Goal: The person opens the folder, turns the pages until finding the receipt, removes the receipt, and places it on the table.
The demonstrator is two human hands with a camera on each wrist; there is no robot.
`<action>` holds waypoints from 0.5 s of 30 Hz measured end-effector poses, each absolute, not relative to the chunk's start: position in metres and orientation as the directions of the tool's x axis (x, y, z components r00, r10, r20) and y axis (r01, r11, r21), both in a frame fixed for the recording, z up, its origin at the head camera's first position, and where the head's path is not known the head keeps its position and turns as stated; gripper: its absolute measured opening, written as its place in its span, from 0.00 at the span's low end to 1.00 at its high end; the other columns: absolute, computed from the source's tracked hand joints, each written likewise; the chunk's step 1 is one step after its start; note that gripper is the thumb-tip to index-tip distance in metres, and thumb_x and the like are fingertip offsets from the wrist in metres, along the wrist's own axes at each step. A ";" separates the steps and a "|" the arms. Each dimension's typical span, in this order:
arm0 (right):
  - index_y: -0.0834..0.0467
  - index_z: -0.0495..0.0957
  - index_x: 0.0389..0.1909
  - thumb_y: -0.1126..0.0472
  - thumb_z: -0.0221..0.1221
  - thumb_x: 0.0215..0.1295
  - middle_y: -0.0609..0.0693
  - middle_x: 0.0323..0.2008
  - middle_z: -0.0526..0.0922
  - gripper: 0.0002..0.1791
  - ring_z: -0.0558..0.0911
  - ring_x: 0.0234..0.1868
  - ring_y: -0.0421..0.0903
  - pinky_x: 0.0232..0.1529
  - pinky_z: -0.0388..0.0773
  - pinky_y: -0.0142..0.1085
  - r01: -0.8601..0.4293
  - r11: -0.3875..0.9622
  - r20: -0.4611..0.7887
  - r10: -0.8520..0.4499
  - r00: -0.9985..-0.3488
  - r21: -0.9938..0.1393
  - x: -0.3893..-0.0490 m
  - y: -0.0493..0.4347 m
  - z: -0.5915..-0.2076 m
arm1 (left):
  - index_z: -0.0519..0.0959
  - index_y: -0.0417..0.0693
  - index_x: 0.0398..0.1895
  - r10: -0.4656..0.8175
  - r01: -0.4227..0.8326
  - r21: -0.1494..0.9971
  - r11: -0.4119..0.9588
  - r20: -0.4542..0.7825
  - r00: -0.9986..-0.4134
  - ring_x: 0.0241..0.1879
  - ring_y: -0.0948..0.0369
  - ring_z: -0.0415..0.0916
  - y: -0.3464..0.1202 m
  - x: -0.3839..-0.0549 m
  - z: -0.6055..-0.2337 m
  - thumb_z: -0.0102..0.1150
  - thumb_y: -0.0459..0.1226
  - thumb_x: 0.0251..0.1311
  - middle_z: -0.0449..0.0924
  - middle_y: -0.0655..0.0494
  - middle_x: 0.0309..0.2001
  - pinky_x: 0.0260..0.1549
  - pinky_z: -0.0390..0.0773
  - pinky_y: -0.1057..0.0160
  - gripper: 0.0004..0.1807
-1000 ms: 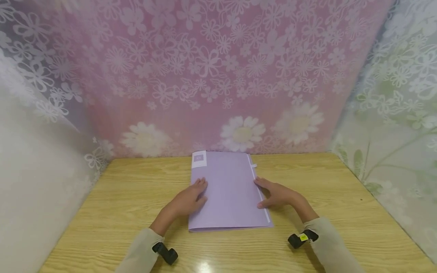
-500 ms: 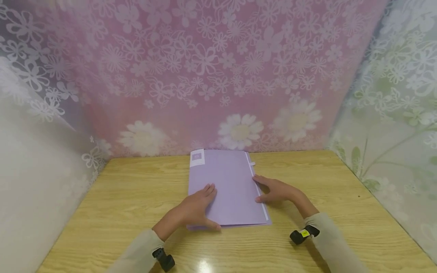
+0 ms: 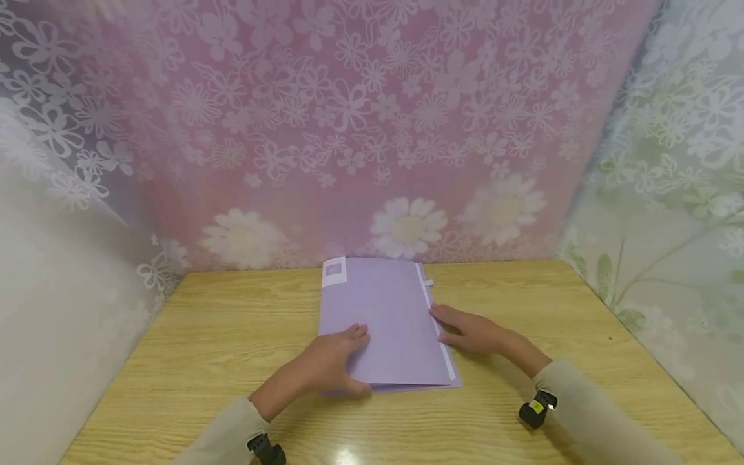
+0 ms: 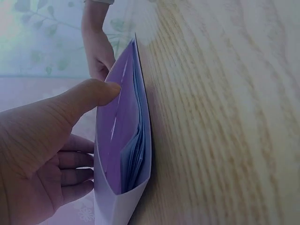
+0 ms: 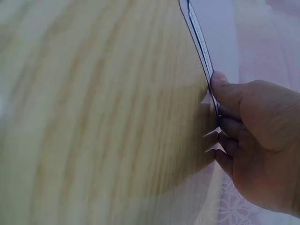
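A lavender document folder (image 3: 389,303) lies closed on the table, a white label in its upper left corner. My left hand (image 3: 328,365) rests on its lower left part, fingers on the cover and thumb at the near edge. In the left wrist view, that thumb lies across the folder's gaping end (image 4: 129,154), where layered sleeves show inside. My right hand (image 3: 473,330) touches the right edge with thumb and fingertips. The right wrist view has the thumb against the folder's edge (image 5: 201,42) and the other fingertips down by the tabletop.
The wood-grain table (image 3: 232,310) meets a pink flowered backdrop (image 3: 349,129) just behind the folder. Pale patterned panels flank it, including a right panel (image 3: 668,226). Each wrist wears a black camera, such as the right one (image 3: 535,412).
My left hand has slid toward the folder's lower left, its thumb moving to the near edge. My right hand stays at the right edge, while its forearm has swung slightly outward.
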State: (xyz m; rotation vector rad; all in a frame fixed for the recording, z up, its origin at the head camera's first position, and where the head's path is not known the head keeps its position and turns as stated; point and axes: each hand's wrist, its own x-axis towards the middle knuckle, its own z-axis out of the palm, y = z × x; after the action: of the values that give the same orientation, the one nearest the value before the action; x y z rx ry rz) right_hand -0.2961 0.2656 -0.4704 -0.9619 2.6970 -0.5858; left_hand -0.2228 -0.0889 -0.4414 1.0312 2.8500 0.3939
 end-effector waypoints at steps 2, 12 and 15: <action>0.67 0.56 0.78 0.48 0.54 0.78 0.67 0.78 0.56 0.38 0.56 0.78 0.68 0.75 0.57 0.62 -0.581 0.697 -0.058 -0.660 -0.749 -0.421 -0.298 0.265 -0.470 | 0.72 0.39 0.70 0.642 0.626 0.264 0.734 0.032 -0.766 0.75 0.49 0.65 -0.090 -0.222 -0.438 0.74 0.58 0.49 0.67 0.44 0.74 0.70 0.70 0.48 0.49; 0.63 0.60 0.77 0.54 0.55 0.78 0.64 0.76 0.64 0.33 0.69 0.74 0.62 0.71 0.67 0.58 -0.673 0.618 -0.018 -0.742 -0.670 -0.407 -0.309 0.268 -0.460 | 0.78 0.40 0.65 0.660 0.673 0.271 0.689 0.151 -0.736 0.69 0.50 0.74 -0.087 -0.218 -0.425 0.71 0.47 0.55 0.75 0.45 0.68 0.66 0.76 0.50 0.35; 0.64 0.65 0.74 0.59 0.56 0.76 0.64 0.72 0.69 0.30 0.78 0.66 0.60 0.65 0.75 0.55 -0.711 0.583 0.024 -0.766 -0.642 -0.393 -0.311 0.270 -0.458 | 0.77 0.40 0.66 0.676 0.707 0.278 0.651 0.211 -0.706 0.68 0.51 0.75 -0.081 -0.217 -0.419 0.69 0.42 0.55 0.76 0.44 0.68 0.65 0.76 0.52 0.34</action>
State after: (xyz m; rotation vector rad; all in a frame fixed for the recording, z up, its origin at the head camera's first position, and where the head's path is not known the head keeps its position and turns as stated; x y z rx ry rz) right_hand -0.3107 0.2704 -0.4577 -1.2500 2.6607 -0.5609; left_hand -0.2173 -0.0810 -0.4194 1.2316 2.9335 0.5549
